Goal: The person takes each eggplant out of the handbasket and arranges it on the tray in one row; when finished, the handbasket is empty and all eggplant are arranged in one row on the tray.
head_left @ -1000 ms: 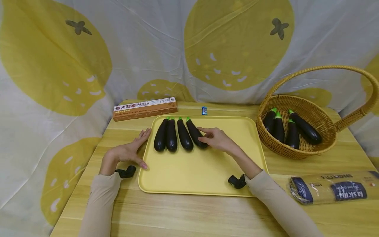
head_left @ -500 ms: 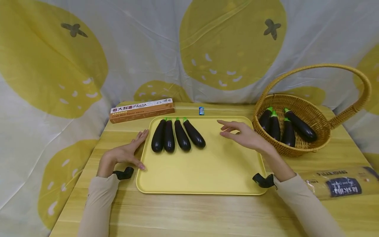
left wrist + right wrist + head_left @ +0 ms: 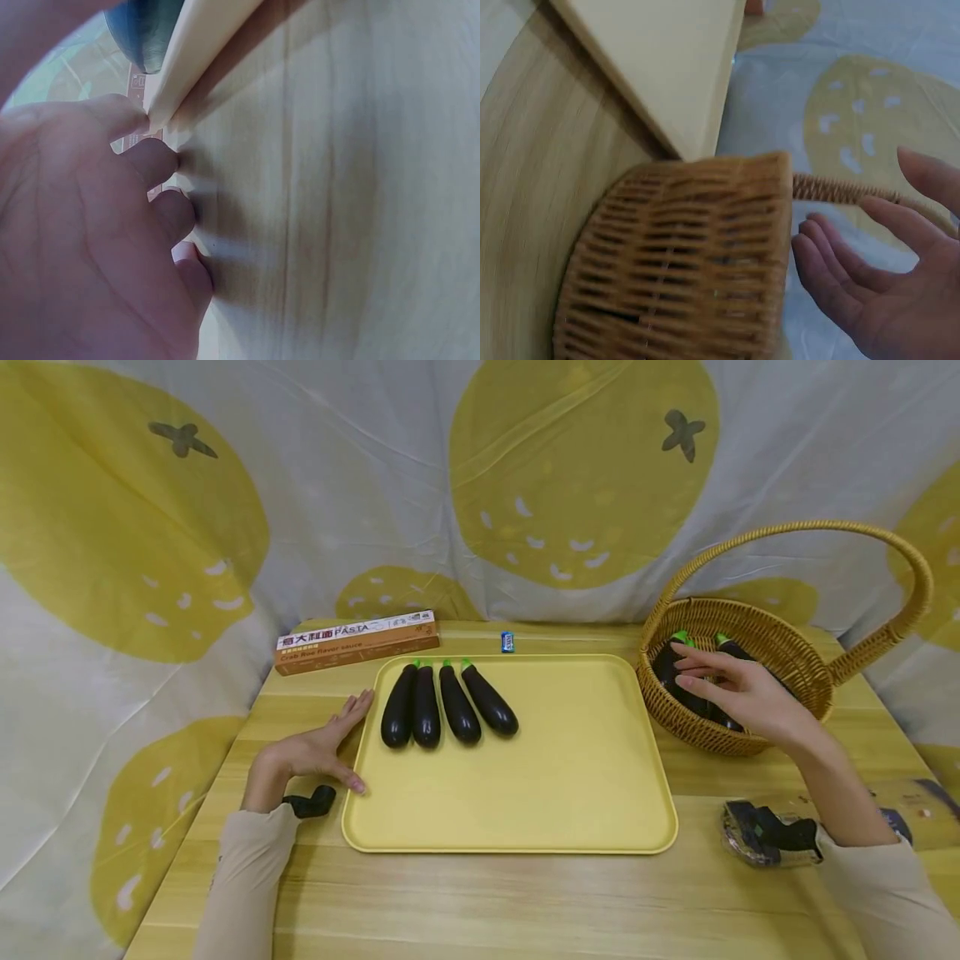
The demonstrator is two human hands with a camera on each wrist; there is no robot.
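My right hand [image 3: 738,689] hovers over the wicker basket [image 3: 750,743], its fingers extended and holding nothing. Inside lie several dark eggplants [image 3: 667,668], partly covered by the hand in the head view. From the right wrist view, the fingers [image 3: 832,262] sit just above the basket rim. My left hand [image 3: 318,752] rests at the left edge of the yellow tray [image 3: 510,802], fingers spread, with the thumb and a fingertip at the rim. Several eggplants [image 3: 453,710] lie side by side in the tray's upper left, green stems pointing away from me.
A pasta box [image 3: 356,642] lies behind the tray at the left, and a small blue packet [image 3: 507,642] sits behind its middle. The spaghetti bag [image 3: 918,810] at the right is partly behind my right forearm. The basket's tall handle [image 3: 795,525] arches above it.
My right hand has let go of the rightmost eggplant on the tray and moved right, over the basket. The left hand stays at the tray edge. The view has shifted slightly.
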